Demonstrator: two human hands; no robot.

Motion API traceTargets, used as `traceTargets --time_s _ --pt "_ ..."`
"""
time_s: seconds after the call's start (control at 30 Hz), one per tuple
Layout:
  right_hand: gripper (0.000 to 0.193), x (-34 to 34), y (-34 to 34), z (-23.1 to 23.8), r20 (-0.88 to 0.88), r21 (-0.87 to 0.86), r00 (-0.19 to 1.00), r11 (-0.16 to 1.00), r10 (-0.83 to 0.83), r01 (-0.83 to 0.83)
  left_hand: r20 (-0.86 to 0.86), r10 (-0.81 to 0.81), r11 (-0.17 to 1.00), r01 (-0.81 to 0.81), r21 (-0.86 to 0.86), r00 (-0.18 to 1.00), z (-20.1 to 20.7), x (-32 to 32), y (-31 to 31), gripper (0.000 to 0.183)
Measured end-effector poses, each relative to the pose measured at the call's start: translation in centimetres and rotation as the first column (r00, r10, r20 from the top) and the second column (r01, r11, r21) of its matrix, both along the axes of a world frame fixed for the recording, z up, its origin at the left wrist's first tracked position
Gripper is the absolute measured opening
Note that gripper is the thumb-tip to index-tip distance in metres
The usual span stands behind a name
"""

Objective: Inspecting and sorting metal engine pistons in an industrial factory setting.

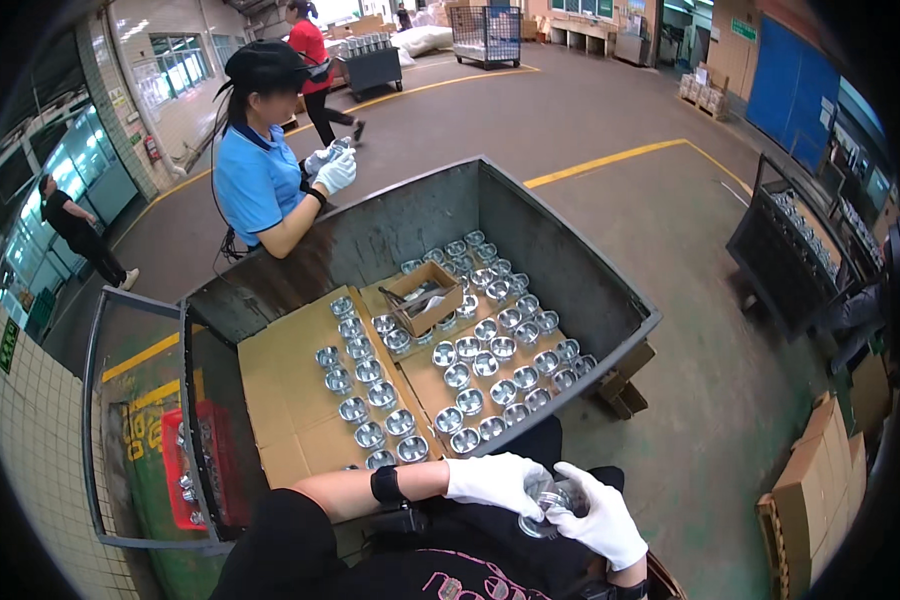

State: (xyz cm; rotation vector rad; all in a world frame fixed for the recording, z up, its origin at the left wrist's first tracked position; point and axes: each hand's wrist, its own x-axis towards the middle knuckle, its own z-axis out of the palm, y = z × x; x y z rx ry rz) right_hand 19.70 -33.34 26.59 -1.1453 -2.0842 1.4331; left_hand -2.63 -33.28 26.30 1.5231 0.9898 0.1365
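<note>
A shiny metal piston (542, 512) is held close to my body, at the lower middle of the view. My left hand (498, 482), in a white glove, closes round it from the left. From the right, my right hand (604, 518), also gloved in white, grips the same part. The fingers partly cover it. Just beyond my hands is a grey metal cart (370, 235) with high walls. Inside, several similar pistons (485, 363) stand in rows on brown cardboard sheets (282, 390). Among them sits a small cardboard box (433, 318) with dark tools in it.
Across the cart, a person in blue (255, 185) holds a metal part in gloved hands. A red crate (175, 470) with parts sits beyond the cart's left frame. At right stand another loaded cart (785, 240) and stacked cardboard (820, 490). Two other people are farther back.
</note>
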Motion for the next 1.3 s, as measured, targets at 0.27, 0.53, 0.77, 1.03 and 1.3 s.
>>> traceTargets --time_s 0.27,0.53,0.77,1.03,1.3 --pt "0.048 0.3 -1.5 -4.8 -0.347 -0.258 0.851 0.912 -0.395 0.318 0.208 0.447 0.861 -0.355 -0.365 0.870 -3.1 -0.1 -1.8 0.059" --pt "0.036 -0.5 -1.2 -7.0 -0.477 -0.585 0.676 0.777 -0.561 0.232 0.325 0.842 0.524 -0.515 -0.678 0.430 -4.5 -1.0 -0.4 0.031" --pt "0.038 -0.8 -2.4 -8.8 -0.479 -0.742 0.602 0.661 -0.639 0.112 0.361 0.827 0.542 -0.443 -0.714 0.431 -4.9 1.1 0.4 0.041" --pt "0.057 -2.8 -4.0 -9.5 -0.482 -0.837 0.176 0.391 -0.859 -0.383 0.373 0.413 0.787 -0.532 0.313 0.831 -1.4 3.4 -1.1 0.051" --pt "0.058 -2.5 -3.2 -8.4 -0.443 -0.810 0.088 0.356 -0.892 -0.466 0.357 0.406 0.737 -0.532 0.417 0.841 -2.9 3.3 -1.0 0.045"
